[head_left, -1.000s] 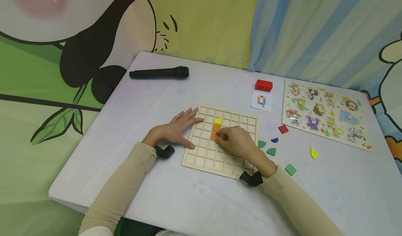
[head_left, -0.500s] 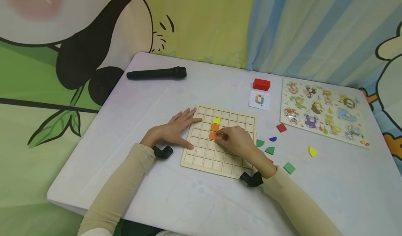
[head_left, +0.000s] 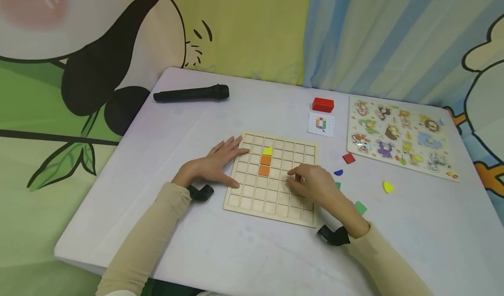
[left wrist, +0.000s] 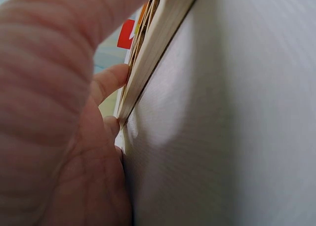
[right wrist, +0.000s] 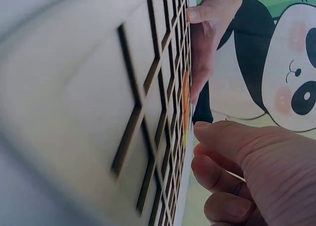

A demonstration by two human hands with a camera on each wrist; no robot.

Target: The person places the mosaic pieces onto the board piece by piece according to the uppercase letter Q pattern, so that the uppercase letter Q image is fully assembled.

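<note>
A wooden grid board [head_left: 252, 191] lies on the table. My left hand [head_left: 214, 162] rests at its left side with fingers spread, thumb and fingertips touching the edge; the left wrist view shows the board's side [left wrist: 148, 58] against them. In one column of the grid sit a yellow quarter-circle piece [head_left: 268, 151] and, below it, an orange square [head_left: 265, 160] and another orange square [head_left: 264, 170]. Over the right part of the board hovers my right hand [head_left: 313, 184], its fingers loosely bent. Nothing shows between thumb and fingers [right wrist: 217, 174] in the right wrist view.
Right of the board lie a red square [head_left: 348, 158], a blue half-circle [head_left: 338, 172], a yellow piece [head_left: 387, 186] and a partly hidden green square [head_left: 360, 208]. Farther back are a pattern card [head_left: 320, 125], a red block [head_left: 323, 104], an animal puzzle [head_left: 393, 129] and a black microphone [head_left: 191, 93].
My right hand has let go of the lower orange square and moved right, away from it. The square stays in its cell. My left hand keeps its place on the board's edge.
</note>
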